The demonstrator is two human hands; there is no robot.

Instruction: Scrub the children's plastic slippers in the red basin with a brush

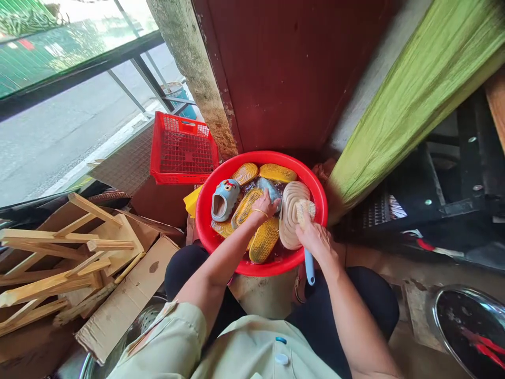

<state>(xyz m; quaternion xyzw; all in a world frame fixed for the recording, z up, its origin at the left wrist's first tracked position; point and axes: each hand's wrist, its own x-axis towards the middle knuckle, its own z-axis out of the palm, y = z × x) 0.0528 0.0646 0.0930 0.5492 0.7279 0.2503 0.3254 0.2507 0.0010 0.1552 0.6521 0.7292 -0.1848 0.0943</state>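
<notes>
Inwardly, the red basin (256, 269) is crowded; left hand (265, 204), centred, fingers gripping blue shoe (268, 187); right hand (317, 238), near right rim, gripping brush (310, 267).

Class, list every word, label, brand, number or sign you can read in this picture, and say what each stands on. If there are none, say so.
No text can be read anywhere.
Pale patch beyond the road: too blurred to tell whether it bears writing.
Yellow soles: tread grooves, no legible lettering.
Blue brush handle: nothing legible.
Red crate and red basin: nothing legible.
</notes>
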